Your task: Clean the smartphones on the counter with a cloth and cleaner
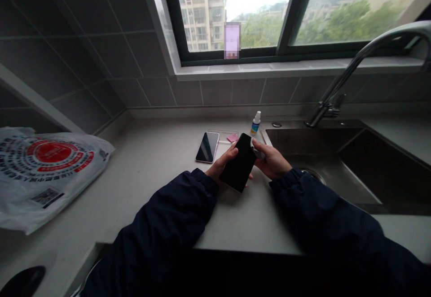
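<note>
A black smartphone (238, 164) is tilted in my left hand (222, 163), its dark screen facing up at me. My left thumb lies along the phone's edge and the fingers wrap beneath it. At the phone's upper right edge, my right hand (272, 159) pinches a small greyish cloth (257, 150) that touches the phone. Another phone (207, 147) with a light frame lies flat on the counter, left of my hands. Behind them are a pink piece (232, 138) on a clear flat case and a small white spray bottle (256, 123) with a blue and yellow label, standing upright.
A white plastic bag (50, 167) with red print lies on the counter (161, 153) at the left. To the right is a steel sink (323, 146) with a chrome faucet (340, 79). A window (262, 23) is behind the counter. A dark round object (25, 281) shows at lower left.
</note>
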`<move>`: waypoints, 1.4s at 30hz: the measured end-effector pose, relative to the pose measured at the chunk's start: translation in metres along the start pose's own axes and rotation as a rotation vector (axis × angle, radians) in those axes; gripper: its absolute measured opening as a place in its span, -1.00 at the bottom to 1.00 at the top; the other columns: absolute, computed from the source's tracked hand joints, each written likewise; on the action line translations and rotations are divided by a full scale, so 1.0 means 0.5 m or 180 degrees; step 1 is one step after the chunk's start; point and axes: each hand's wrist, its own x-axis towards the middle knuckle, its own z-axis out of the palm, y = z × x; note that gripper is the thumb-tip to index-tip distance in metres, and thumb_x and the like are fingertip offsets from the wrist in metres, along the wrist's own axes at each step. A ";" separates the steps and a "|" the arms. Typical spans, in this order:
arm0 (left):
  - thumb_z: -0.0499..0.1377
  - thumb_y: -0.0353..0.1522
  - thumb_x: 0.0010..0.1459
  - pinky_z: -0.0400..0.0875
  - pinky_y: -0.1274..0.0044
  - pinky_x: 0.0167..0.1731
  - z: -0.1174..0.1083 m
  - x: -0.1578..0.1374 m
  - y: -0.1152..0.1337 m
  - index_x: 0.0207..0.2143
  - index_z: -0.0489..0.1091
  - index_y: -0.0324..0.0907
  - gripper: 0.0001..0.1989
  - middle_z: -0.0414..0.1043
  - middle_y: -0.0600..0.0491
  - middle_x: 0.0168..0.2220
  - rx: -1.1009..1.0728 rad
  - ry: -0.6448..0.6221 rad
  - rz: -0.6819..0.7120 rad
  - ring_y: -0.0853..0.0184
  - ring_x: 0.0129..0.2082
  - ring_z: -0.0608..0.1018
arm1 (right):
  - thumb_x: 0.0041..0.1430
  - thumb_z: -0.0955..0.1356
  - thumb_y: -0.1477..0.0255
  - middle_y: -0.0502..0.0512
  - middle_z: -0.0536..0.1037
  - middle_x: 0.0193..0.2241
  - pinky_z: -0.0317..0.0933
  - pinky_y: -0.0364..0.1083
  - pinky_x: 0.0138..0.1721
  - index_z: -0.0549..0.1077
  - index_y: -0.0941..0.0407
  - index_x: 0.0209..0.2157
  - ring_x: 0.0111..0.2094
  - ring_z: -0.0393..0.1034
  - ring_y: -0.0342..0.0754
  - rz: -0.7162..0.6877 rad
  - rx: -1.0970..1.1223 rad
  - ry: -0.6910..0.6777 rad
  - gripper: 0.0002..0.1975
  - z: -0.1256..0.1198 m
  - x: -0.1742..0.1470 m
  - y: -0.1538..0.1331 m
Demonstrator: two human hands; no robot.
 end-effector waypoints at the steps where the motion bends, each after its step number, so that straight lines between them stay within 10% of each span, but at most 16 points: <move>1: 0.20 0.00 0.22 0.63 0.25 -0.39 0.000 0.000 0.000 0.40 0.01 -0.05 -0.19 0.57 -0.18 -0.08 0.0003 0.0011 0.0008 0.00 -0.27 0.69 | 0.11 0.52 0.24 0.11 0.70 -0.17 0.44 -0.11 -0.22 0.66 0.11 -0.17 -0.16 0.56 0.00 -0.0005 0.0018 0.0015 -0.70 0.000 0.000 0.000; 12: 0.24 0.01 0.16 0.62 0.24 -0.46 0.012 0.001 0.005 0.41 -0.03 0.01 -0.12 0.52 -0.18 0.01 -0.0040 0.0082 0.0131 -0.02 -0.31 0.68 | -0.19 0.66 0.23 0.02 0.63 -0.40 0.37 -0.16 -0.42 0.63 0.14 -0.33 -0.39 0.46 -0.12 -0.0229 0.0035 0.0569 -0.59 0.019 -0.010 -0.007; 27: 0.22 -0.04 0.20 0.63 0.24 -0.44 0.024 -0.002 0.013 0.41 -0.05 0.06 -0.18 0.53 -0.18 0.03 0.0079 0.0093 0.0160 0.00 -0.27 0.69 | -0.13 0.63 0.28 0.03 0.61 -0.45 0.36 -0.15 -0.57 0.58 0.12 -0.34 -0.48 0.46 -0.11 -0.0589 -0.0239 0.0947 -0.66 0.005 0.003 0.001; 34: 0.19 0.06 0.17 0.63 0.27 -0.36 -0.004 0.003 0.008 0.38 0.10 -0.17 -0.14 0.39 -0.37 0.20 -0.0021 -0.0090 -0.0214 0.02 -0.24 0.68 | -0.20 0.64 0.25 0.02 0.65 -0.37 0.42 -0.21 -0.41 0.63 0.12 -0.27 -0.39 0.51 -0.14 -0.0561 -0.0183 0.0688 -0.58 0.003 0.008 0.003; 42: 0.21 0.02 0.19 0.62 0.27 -0.41 0.012 -0.004 0.003 0.47 -0.26 0.10 -0.03 0.47 -0.30 0.13 0.0143 -0.0257 -0.0166 -0.01 -0.25 0.69 | -0.02 0.55 0.17 0.09 0.69 -0.26 0.35 -0.17 -0.48 0.64 0.08 -0.08 -0.35 0.53 -0.04 -0.0674 -0.0812 0.0425 -0.54 0.002 0.005 0.011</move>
